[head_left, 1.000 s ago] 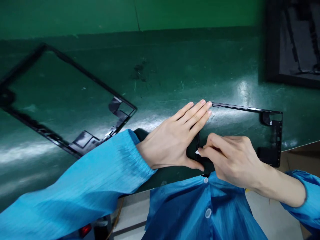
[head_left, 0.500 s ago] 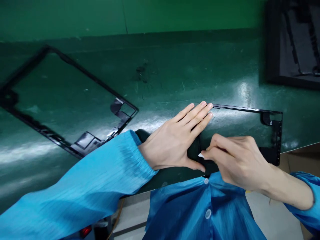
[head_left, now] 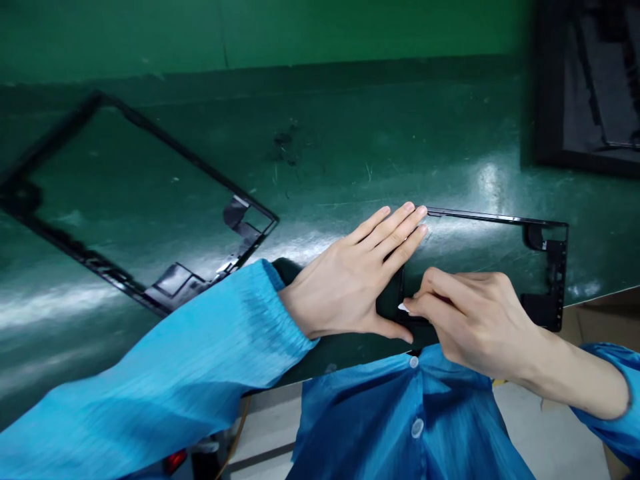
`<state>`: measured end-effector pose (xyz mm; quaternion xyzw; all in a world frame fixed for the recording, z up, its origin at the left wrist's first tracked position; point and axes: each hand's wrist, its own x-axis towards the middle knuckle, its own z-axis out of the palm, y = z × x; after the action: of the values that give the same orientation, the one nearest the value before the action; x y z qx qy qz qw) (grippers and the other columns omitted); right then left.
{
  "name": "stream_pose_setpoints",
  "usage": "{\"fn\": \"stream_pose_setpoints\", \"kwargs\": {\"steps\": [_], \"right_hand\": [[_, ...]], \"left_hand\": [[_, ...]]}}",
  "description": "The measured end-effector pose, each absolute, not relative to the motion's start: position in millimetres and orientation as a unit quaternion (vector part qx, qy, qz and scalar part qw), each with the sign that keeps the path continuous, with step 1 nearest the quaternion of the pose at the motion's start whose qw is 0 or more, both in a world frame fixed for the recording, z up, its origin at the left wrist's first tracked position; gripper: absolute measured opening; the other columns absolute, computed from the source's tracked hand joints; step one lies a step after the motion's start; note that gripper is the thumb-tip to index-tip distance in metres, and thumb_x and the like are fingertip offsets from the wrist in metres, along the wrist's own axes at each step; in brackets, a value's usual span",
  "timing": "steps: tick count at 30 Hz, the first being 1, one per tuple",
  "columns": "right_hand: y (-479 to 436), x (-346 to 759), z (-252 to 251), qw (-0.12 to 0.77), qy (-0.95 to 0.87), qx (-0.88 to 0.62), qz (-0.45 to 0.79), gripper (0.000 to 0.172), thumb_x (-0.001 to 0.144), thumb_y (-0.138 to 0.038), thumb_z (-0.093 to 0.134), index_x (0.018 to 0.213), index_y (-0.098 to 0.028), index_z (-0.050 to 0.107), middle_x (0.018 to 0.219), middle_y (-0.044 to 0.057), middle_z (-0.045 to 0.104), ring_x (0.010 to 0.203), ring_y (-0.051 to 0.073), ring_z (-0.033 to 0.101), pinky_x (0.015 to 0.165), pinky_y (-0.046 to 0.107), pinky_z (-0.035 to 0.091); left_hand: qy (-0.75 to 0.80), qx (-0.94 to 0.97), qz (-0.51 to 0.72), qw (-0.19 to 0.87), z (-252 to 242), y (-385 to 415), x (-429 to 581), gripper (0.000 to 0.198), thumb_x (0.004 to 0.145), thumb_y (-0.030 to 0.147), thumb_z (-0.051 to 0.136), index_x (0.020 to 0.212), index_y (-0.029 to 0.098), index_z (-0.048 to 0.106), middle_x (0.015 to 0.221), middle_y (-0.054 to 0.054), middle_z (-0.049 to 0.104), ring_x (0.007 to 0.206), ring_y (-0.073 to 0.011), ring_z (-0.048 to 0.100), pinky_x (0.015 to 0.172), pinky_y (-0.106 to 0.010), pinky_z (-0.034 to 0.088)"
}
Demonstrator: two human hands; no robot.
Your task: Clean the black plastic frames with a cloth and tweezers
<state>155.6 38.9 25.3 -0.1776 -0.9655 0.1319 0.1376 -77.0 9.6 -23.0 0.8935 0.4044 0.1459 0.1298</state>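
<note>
A thin black rectangular frame [head_left: 493,217] lies on the green tabletop near its front edge, with dark brackets at its right end. My left hand [head_left: 357,277] rests flat over the left end of this frame, fingers stretched out and thumb apart, hiding part of it. My right hand [head_left: 470,317] is closed in a pinch just right of the left thumb. From its fingertips pokes the tip of a small white piece [head_left: 403,307], close to the frame's left inner side; the rest of the piece is hidden in the fingers.
A second, larger-looking black frame [head_left: 183,148] lies at an angle on the left, partly behind my left sleeve [head_left: 165,373]. At the upper right stands a black tray [head_left: 547,120] with dark frame parts in it. The green table [head_left: 340,147] ends just before my body.
Both hands hold nearly the same pose over the frame. The whole view has shifted very slightly; little else differs.
</note>
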Motion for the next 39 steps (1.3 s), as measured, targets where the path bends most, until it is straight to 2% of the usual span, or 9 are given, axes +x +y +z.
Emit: {"fn": "stream_pose_setpoints", "kwargs": {"steps": [9, 13, 16, 19, 26, 31, 34, 37, 39], "right_hand": [[37.4, 152.8, 21.9, 0.135, -0.961, -0.188, 0.152, 0.031, 0.100, -0.004, 0.044, 0.089, -0.015, 0.071, 0.080, 0.001, 0.062, 0.058, 0.011, 0.050, 0.050, 0.028, 0.032], [32.9, 159.1, 28.1, 0.122, -0.957, -0.173, 0.198, 0.032, 0.102, -0.004, 0.043, 0.092, -0.016, 0.070, 0.081, 0.001, 0.064, 0.058, 0.012, 0.052, 0.051, 0.028, 0.036], [34.8, 172.7, 33.9, 0.174, -0.927, -0.228, 0.243, 0.023, 0.100, -0.001, 0.054, 0.099, -0.017, 0.070, 0.090, 0.002, 0.068, 0.066, 0.010, 0.060, 0.055, 0.026, 0.043], [35.9, 189.4, 35.7, 0.220, -0.894, -0.295, 0.256, 0.023, 0.096, 0.003, 0.063, 0.104, -0.017, 0.071, 0.093, 0.002, 0.069, 0.074, 0.010, 0.066, 0.059, 0.022, 0.049], [14.7, 217.6, 16.0, 0.273, -0.855, -0.392, 0.200, 0.026, 0.094, 0.004, 0.068, 0.104, -0.019, 0.074, 0.091, 0.004, 0.071, 0.073, 0.014, 0.070, 0.060, 0.026, 0.058], [0.6, 226.1, -1.3, 0.319, -0.834, -0.425, 0.149, 0.029, 0.091, 0.004, 0.071, 0.104, -0.021, 0.079, 0.089, 0.004, 0.074, 0.070, 0.017, 0.073, 0.059, 0.028, 0.061], [4.5, 234.4, -6.5, 0.309, -0.846, -0.418, 0.117, 0.028, 0.091, 0.000, 0.073, 0.107, -0.022, 0.080, 0.088, 0.004, 0.076, 0.066, 0.017, 0.075, 0.055, 0.029, 0.061], [16.7, 247.7, -8.8, 0.295, -0.864, -0.399, 0.084, 0.028, 0.090, -0.002, 0.076, 0.108, -0.023, 0.080, 0.092, 0.003, 0.079, 0.067, 0.018, 0.076, 0.060, 0.031, 0.064], [27.2, 257.1, -9.8, 0.304, -0.867, -0.388, 0.072, 0.030, 0.087, 0.001, 0.078, 0.107, -0.022, 0.080, 0.094, 0.002, 0.080, 0.071, 0.017, 0.077, 0.067, 0.031, 0.066]], "left_hand": [[0.408, 0.892, 0.135, 0.142, -21.7, 10.1, -76.7, 0.129, 0.085, 0.096, 0.047, 0.168, 0.001, 0.021, 0.178, -0.028, 0.018, 0.168, -0.0408, 0.016, 0.136, -0.056, 0.018], [0.408, 0.889, 0.141, 0.150, -21.1, 9.2, -76.7, 0.124, 0.088, 0.092, 0.051, 0.168, 0.001, 0.021, 0.178, -0.028, 0.018, 0.167, -0.0417, 0.017, 0.136, -0.057, 0.018], [0.409, 0.889, 0.139, 0.150, -19.9, 8.2, -76.7, 0.125, 0.088, 0.090, 0.055, 0.167, -0.001, 0.021, 0.177, -0.028, 0.019, 0.167, -0.0425, 0.018, 0.136, -0.057, 0.018], [0.412, 0.888, 0.139, 0.149, -19.0, 6.8, -76.6, 0.129, 0.085, 0.090, 0.058, 0.167, -0.001, 0.021, 0.177, -0.029, 0.022, 0.166, -0.0432, 0.022, 0.136, -0.057, 0.020], [0.420, 0.889, 0.141, 0.117, -20.0, 3.7, -76.1, 0.130, 0.083, 0.095, 0.052, 0.165, -0.003, 0.028, 0.175, -0.027, 0.028, 0.165, -0.0402, 0.028, 0.136, -0.052, 0.023], [0.422, 0.889, 0.135, 0.118, -19.5, 3.9, -77.1, 0.130, 0.082, 0.096, 0.051, 0.165, -0.002, 0.030, 0.174, -0.025, 0.032, 0.163, -0.0406, 0.033, 0.136, -0.053, 0.025], [0.416, 0.892, 0.135, 0.111, -18.5, 2.0, -78.1, 0.130, 0.082, 0.096, 0.053, 0.165, -0.001, 0.031, 0.172, -0.027, 0.035, 0.162, -0.0419, 0.033, 0.134, -0.055, 0.028], [0.394, 0.898, 0.168, 0.101, -17.5, -3.2, -79.4, 0.120, 0.084, 0.093, 0.055, 0.160, 0.000, 0.042, 0.166, -0.026, 0.046, 0.158, -0.0405, 0.042, 0.130, -0.052, 0.037], [0.384, 0.900, 0.186, 0.088, -16.5, -6.8, -79.8, 0.099, 0.094, 0.082, 0.057, 0.153, 0.002, 0.053, 0.159, -0.021, 0.058, 0.150, -0.0358, 0.054, 0.125, -0.046, 0.045]]}}
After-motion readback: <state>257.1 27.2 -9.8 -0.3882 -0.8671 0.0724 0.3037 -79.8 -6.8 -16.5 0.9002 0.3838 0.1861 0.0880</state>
